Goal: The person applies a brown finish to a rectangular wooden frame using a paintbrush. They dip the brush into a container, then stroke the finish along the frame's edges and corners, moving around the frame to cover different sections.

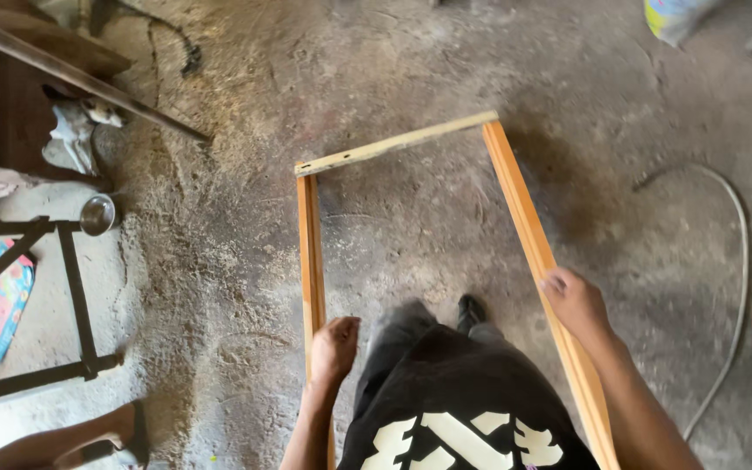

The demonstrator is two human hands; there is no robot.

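**Both hands on the side rails of an open wooden frame**

While the person stands over a dusty concrete floor (219, 287), a three-sided wooden frame (398, 142) is held out in front of the body, its two long rails running away from the chest to a pale cross piece at the far end. The left hand (334, 348) is curled around the left rail (310, 252), knuckles up, fingers wrapped on the wood close to the body. The right hand (574, 300) grips the right rail (520, 200) a little farther out, fingers closed over its upper edge. Each rail lies straight ahead of its own hand, so the long axes point forward and the open end faces the person. Both forearms reach forward and slightly outward. A metal stand (76, 296) and a small steel bowl (97, 214) sit well apart to the left; a hose (737, 261) curves along the right.
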